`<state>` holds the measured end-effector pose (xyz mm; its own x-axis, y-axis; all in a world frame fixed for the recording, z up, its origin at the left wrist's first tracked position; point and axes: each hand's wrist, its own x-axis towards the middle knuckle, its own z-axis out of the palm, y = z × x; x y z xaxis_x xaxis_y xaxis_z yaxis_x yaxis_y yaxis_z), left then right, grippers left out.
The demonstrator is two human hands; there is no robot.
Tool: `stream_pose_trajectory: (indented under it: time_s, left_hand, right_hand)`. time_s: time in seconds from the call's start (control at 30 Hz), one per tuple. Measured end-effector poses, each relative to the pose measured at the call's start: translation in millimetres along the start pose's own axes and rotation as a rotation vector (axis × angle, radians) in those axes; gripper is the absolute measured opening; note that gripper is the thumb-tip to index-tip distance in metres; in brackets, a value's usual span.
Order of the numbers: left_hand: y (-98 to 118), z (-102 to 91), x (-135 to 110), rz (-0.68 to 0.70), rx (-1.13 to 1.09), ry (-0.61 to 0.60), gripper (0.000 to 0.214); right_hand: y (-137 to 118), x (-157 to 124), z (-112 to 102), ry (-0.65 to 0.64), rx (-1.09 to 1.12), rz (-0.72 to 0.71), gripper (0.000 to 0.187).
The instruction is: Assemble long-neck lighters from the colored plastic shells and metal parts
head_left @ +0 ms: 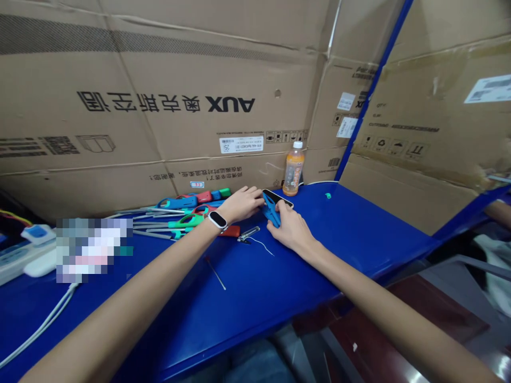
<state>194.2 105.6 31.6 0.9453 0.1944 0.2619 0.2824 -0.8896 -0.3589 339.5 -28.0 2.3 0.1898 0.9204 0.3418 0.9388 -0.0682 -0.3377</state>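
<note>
Your blue tabletop (263, 292) is bounded at the back by a tall brown cardboard wall with black print (179, 69) and at the right by a second brown cardboard panel (431, 181); its near edge slants from the lower left up to the right, passing under your right forearm. The widest stretch of bare blue lies to the right of your right hand (293, 227), with one small teal-green scrap (328, 196) toward its back. Behind your hands, room is tighter: a flat, black-faced phone with a pale rim (276, 195) lies just beyond them, and a clear plastic bottle with an orange label and white cap (294, 173) stands upright near the wall. To the left, a heap of grey-shafted tools with coloured plastic handles (181, 202) crowds your left wrist, while a thin, dark-handled screwdriver (217, 275) lies nearer you. Both your arms reach forward and converge. Your right hand comes in from the side, thumb and fingers closed on a blue plastic tool-like piece (272, 210), which sits between your hands. Your left hand (244, 203) is palm-down, fingers bent at the piece's far-left end; you cannot tell whether they grip it.
</note>
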Motion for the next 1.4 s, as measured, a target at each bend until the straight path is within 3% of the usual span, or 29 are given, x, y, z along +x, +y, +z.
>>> stream_pose_trajectory:
  time_s: [0.13, 0.23, 0.37, 0.5, 0.77, 0.97, 1.13, 1.2, 1.33, 1.4]
  left_hand:
    - [2.0, -36.6, -64.1, 0.004, 0.052, 0.105, 0.018]
    - [8.0, -54.6, -126.7, -0.047, 0.056, 0.126, 0.024]
    - [18.4, -59.9, -203.2, -0.163, -0.003, 0.136, 0.022]
    - [25.4, -56.5, -243.4, -0.261, -0.12, 0.117, 0.016]
    - [30.4, -50.0, -249.4, -0.295, -0.291, 0.073, 0.009]
    - [34.2, -51.6, -254.1, -0.339, -0.362, 0.069, 0.01]
    - [34.7, -59.6, -250.7, -0.449, -0.301, 0.261, 0.032]
    - [32.3, -60.7, -247.2, -0.457, -0.247, 0.282, 0.041]
    - [25.9, -59.3, -244.3, -0.39, -0.268, 0.273, 0.029]
    - [22.0, -58.8, -247.5, -0.41, -0.299, 0.322, 0.025]
  right_hand:
    - [-28.4, -14.5, 1.4, 0.047, 0.173, -0.15, 0.022]
    - [-64.1, -21.4, 10.9, -0.004, 0.282, -0.292, 0.021]
    - [-111.8, -22.9, 30.1, -0.122, 0.353, -0.448, 0.022]
    - [-136.2, -15.3, 46.8, -0.231, 0.403, -0.561, 0.022]
    - [-126.8, -2.6, 57.4, -0.424, 0.725, -0.514, 0.019]
    - [-120.3, 3.7, 63.5, -0.356, 0.766, -0.457, 0.017]
    - [-119.2, 8.9, 64.2, -0.319, 0.923, -0.435, 0.021]
    - [-121.3, 10.2, 63.5, -0.348, 0.995, -0.386, 0.023]
    - [-126.7, 9.4, 61.3, -0.516, 1.092, -0.231, 0.032]
    - [-126.9, 8.0, 59.8, -0.46, 1.055, -0.218, 0.032]
